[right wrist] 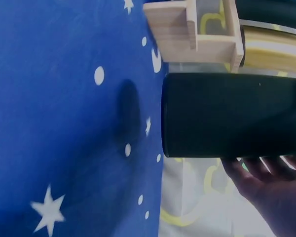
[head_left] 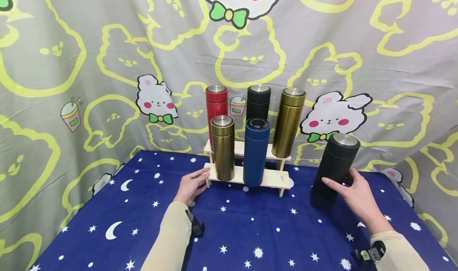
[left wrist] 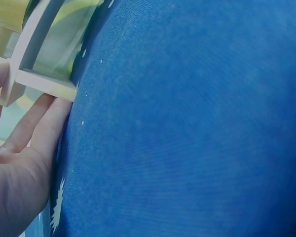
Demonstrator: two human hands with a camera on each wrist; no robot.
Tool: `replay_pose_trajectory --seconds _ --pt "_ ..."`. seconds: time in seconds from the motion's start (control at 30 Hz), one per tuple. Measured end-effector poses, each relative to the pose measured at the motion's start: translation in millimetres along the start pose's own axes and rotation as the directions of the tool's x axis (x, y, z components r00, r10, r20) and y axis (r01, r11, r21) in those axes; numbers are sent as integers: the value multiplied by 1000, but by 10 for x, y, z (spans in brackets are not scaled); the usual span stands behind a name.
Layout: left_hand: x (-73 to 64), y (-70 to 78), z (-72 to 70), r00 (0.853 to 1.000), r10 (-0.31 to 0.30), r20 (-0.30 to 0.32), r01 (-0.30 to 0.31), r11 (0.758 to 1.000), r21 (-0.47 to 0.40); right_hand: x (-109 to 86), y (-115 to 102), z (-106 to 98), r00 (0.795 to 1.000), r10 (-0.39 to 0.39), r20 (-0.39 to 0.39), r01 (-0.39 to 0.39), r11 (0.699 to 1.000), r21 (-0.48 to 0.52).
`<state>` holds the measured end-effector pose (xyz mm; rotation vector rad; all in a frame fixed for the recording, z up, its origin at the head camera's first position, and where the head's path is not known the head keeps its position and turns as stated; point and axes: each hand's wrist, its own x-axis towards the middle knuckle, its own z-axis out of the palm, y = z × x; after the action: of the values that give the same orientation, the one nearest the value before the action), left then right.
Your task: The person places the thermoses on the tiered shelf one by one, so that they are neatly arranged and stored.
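Note:
My right hand (head_left: pixel 361 195) grips a black thermos (head_left: pixel 334 171) with a steel-topped lid. It tilts slightly to the right, its base above the cloth with a shadow below in the right wrist view. My left hand (head_left: pixel 193 185) pinches the left end of a two-step wooden stand (head_left: pixel 275 179), thumb at the lower shelf and fingers against the leg (left wrist: pixel 47 85). A gold-brown thermos (head_left: pixel 223 151) and a blue thermos (head_left: pixel 255 155) stand on the lower step. Behind them, a red thermos (head_left: pixel 216 108), another black thermos (head_left: pixel 258 102) and a gold thermos (head_left: pixel 289 124) stand on the upper step.
A dark blue cloth (head_left: pixel 222 227) with white stars and moons covers the table. Right behind the stand hangs a grey curtain (head_left: pixel 118 104) with yellow outlines and rabbit faces. The gold thermos on the upper step is nearest to the held black one.

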<state>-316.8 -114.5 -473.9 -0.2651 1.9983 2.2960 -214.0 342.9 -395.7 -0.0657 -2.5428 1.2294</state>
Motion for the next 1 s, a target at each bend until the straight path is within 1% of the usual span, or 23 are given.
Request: replay_pose_trajectory --seconds 0.13,0.43,0.77,0.9,1.0 --pt "2 -9 -3 1000 -6 2 6 1000 -3 -2 -84 24 1000 -25 5 25 1000 16" --pt "0 4 4 1000 -11 -4 11 1000 -8 0 -259 85 999 -32 20 30 997 69" --pt "6 -15 -11 1000 -18 -23 18 1000 -20 50 -447 205 997 -77 9 75 985 159" --pt "1 -15 -5 1000 -22 -21 22 999 -24 83 -525 274 995 -100 6 97 975 198" --pt "-4 -13 8 1000 -11 -13 11 1000 -27 115 -569 318 994 -104 13 99 973 208"
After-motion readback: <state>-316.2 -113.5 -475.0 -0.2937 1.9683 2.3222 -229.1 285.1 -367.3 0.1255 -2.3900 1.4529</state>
